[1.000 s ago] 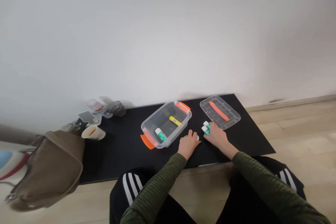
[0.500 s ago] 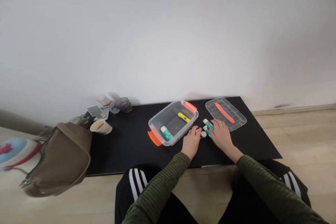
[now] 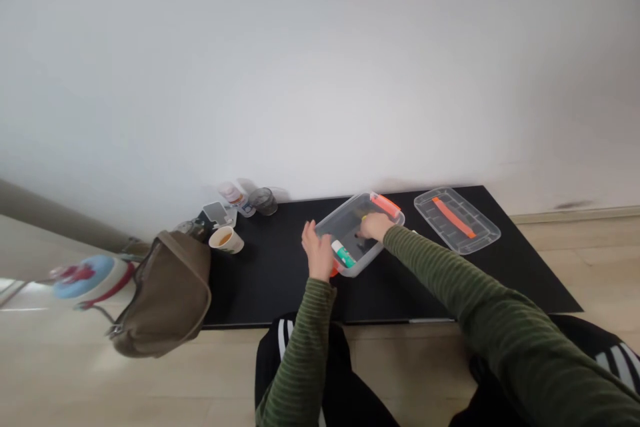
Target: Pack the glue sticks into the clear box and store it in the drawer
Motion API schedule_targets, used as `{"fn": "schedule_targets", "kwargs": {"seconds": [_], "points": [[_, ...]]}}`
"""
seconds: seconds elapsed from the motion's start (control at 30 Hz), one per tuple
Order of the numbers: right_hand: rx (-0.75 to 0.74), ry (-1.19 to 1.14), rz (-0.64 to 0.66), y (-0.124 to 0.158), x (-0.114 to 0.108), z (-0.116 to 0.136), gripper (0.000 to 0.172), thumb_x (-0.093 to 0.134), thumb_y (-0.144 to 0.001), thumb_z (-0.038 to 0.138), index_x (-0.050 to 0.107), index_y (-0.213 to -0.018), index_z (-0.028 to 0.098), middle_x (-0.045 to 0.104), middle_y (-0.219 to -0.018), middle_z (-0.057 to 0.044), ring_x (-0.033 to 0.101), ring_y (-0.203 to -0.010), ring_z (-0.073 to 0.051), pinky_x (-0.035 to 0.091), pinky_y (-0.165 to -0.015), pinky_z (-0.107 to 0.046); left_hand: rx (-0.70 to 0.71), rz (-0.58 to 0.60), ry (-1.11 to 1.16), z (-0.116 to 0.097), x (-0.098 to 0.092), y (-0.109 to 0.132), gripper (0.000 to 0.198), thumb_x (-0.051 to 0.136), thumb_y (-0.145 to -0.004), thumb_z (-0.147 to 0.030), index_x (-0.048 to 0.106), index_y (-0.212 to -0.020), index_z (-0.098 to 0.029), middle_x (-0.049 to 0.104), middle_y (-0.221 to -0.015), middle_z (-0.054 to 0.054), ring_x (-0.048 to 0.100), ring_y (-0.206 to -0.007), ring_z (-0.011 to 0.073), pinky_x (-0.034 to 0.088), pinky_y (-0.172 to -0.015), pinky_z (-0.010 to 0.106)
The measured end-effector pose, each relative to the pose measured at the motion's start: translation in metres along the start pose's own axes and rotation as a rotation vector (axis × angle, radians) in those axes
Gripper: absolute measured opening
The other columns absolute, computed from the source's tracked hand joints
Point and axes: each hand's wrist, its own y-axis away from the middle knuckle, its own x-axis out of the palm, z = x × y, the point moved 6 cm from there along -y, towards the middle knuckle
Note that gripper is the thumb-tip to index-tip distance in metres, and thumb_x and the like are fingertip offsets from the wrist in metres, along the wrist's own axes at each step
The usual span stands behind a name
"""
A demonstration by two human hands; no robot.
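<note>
A clear plastic box (image 3: 373, 261) with orange latches stands on the black table. My left hand (image 3: 319, 252) grips its left end, fingers outside the wall and thumb near the rim. Inside the box, a glue stick (image 3: 344, 254) with a green label and white cap lies near that end. My right hand (image 3: 376, 227) reaches into the box with its fingers closed around a yellow glue stick (image 3: 364, 217). Most of that stick is hidden by the hand. My right forearm covers the spot where other glue sticks lay.
The clear lid (image 3: 480, 221) with an orange handle lies flat at the right. To the left stand a paper cup (image 3: 227, 240) of brownish drink, a dark glass (image 3: 263, 201), a white bottle (image 3: 238, 199) and a brown bag (image 3: 170, 293). A wall rises behind the table (image 3: 265, 280).
Both hands have left the loose green glue sticks in front of the box. The left went to the box's left end, the right into the box. The view has turned slightly left.
</note>
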Motion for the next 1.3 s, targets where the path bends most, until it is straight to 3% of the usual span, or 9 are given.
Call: {"fn": "schedule_targets", "kwargs": {"seconds": [0.17, 0.37, 0.53, 0.73, 0.83, 0.93, 1.0, 1.1, 1.3], "points": [[-0.038, 0.011, 0.096, -0.02, 0.029, 0.027, 0.053, 0.076, -0.065, 0.054, 0.075, -0.105, 0.019, 0.072, -0.107, -0.016, 0.064, -0.109, -0.035, 0.051, -0.088, -0.041, 0.156, 0.071, -0.102, -0.004, 0.006, 0.001, 0.059, 0.046, -0.079, -0.016, 0.043, -0.138, -0.014, 0.039, -0.149, 0.017, 0.033, -0.142, 0.0281, 0.026, -0.118, 0.047], [-0.149, 0.128, 0.304, -0.027, 0.057, 0.055, 0.045, 0.082, -0.06, 0.047, 0.075, -0.093, 0.017, 0.073, -0.097, -0.013, 0.067, -0.099, -0.032, 0.053, -0.088, -0.044, 0.167, 0.07, -0.116, -0.007, 0.003, 0.003, 0.056, 0.044, -0.081, -0.017, 0.044, -0.136, -0.013, 0.042, -0.146, 0.018, 0.036, -0.14, 0.0279, 0.027, -0.117, 0.047], [-0.207, 0.206, 0.292, -0.019, 0.059, 0.057, 0.039, 0.085, -0.054, 0.032, 0.074, -0.088, 0.016, 0.073, -0.096, -0.013, 0.067, -0.098, -0.034, 0.051, -0.091, -0.047, 0.148, 0.061, -0.159, -0.007, 0.005, 0.003, 0.056, 0.044, -0.084, -0.018, 0.041, -0.139, -0.009, 0.04, -0.147, 0.021, 0.034, -0.14, 0.0295, 0.031, -0.115, 0.047], [-0.327, 0.199, 0.128, 0.011, 0.024, 0.039, 0.059, 0.084, -0.053, 0.021, 0.066, -0.108, 0.019, 0.068, -0.113, -0.013, 0.063, -0.106, -0.035, 0.048, -0.09, -0.042, 0.206, -0.022, -0.193, -0.013, -0.003, -0.002, 0.05, 0.044, -0.084, -0.015, 0.048, -0.133, -0.01, 0.047, -0.141, 0.019, 0.04, -0.135, 0.0282, 0.029, -0.116, 0.046], [-0.468, 0.114, -0.201, 0.038, -0.015, 0.022, 0.061, 0.078, -0.062, 0.025, 0.055, -0.118, 0.018, 0.065, -0.115, -0.014, 0.063, -0.101, -0.031, 0.048, -0.08, -0.036, 0.357, -0.167, -0.172, -0.032, -0.018, 0.007, 0.042, 0.043, -0.091, -0.024, 0.052, -0.131, -0.017, 0.048, -0.141, 0.015, 0.039, -0.134, 0.0275, 0.03, -0.113, 0.048], [-0.609, 0.055, -0.57, 0.084, -0.039, 0.002, 0.048, 0.069, -0.07, 0.021, 0.051, -0.115, 0.016, 0.062, -0.113, -0.014, 0.06, -0.101, -0.028, 0.045, -0.08, -0.036, 0.579, -0.151, -0.09, -0.058, -0.02, 0.029, 0.042, 0.042, -0.095, -0.035, 0.051, -0.134, -0.02, 0.051, -0.136, 0.014, 0.045, -0.127, 0.0259, 0.036, -0.108, 0.046], [-0.688, -0.004, -0.688, 0.118, -0.032, -0.009, 0.042, 0.065, -0.073, 0.022, 0.05, -0.112, 0.017, 0.061, -0.107, -0.012, 0.058, -0.099, -0.027, 0.045, -0.079, -0.036, 0.719, -0.041, -0.031, -0.072, -0.014, 0.051, 0.048, 0.041, -0.096, -0.041, 0.047, -0.137, -0.018, 0.053, -0.129, 0.015, 0.051, -0.119, 0.0248, 0.043, -0.101, 0.042], [-0.71, -0.138, -0.682, 0.151, 0.003, -0.026, 0.039, 0.063, -0.073, 0.027, 0.049, -0.109, 0.017, 0.061, -0.101, -0.01, 0.059, -0.093, -0.024, 0.045, -0.071, -0.033, 0.822, 0.144, -0.019, -0.083, 0.005, 0.083, 0.045, 0.041, -0.096, -0.04, 0.048, -0.133, -0.016, 0.06, -0.114, 0.013, 0.061, -0.101, 0.0212, 0.05, -0.087, 0.034], [-0.532, -0.22, -0.625, 0.162, 0.067, -0.067, 0.05, 0.061, -0.068, 0.022, 0.048, -0.115, 0.016, 0.063, -0.102, -0.01, 0.061, -0.09, -0.024, 0.047, -0.07, -0.032, 0.794, 0.291, -0.158, -0.082, 0.046, 0.116, 0.032, 0.036, -0.099, -0.039, 0.058, -0.101, -0.016, 0.064, -0.082, 0.005, 0.063, -0.069, 0.0158, 0.048, -0.063, 0.025]]}}
